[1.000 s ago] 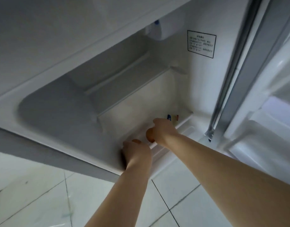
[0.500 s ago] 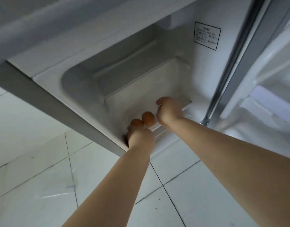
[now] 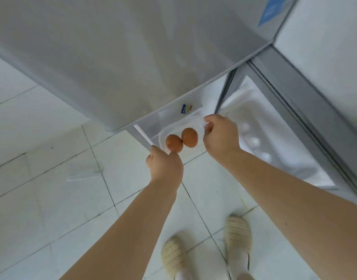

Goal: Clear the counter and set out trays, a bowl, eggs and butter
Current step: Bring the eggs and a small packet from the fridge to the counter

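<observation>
Two brown eggs, one (image 3: 174, 143) touching the other (image 3: 189, 137), lie on a small translucent white tray (image 3: 190, 120) held at the mouth of the open fridge (image 3: 113, 57). My left hand (image 3: 165, 164) grips the tray's near left edge, its fingers curled under it. My right hand (image 3: 221, 136) pinches the tray's right edge. A small blue, yellow and red packet (image 3: 186, 108) sits just behind the tray inside the fridge; what it is cannot be read.
The open fridge door (image 3: 274, 138) stands to the right, its white moulded shelf close beside my right hand. White floor tiles (image 3: 52, 188) lie below, and my feet in cream slippers (image 3: 238, 235) stand near the fridge.
The tray with the eggs has come out from deep in the fridge compartment to its front edge. Both hands drew back with it, and the view tilted down to the floor.
</observation>
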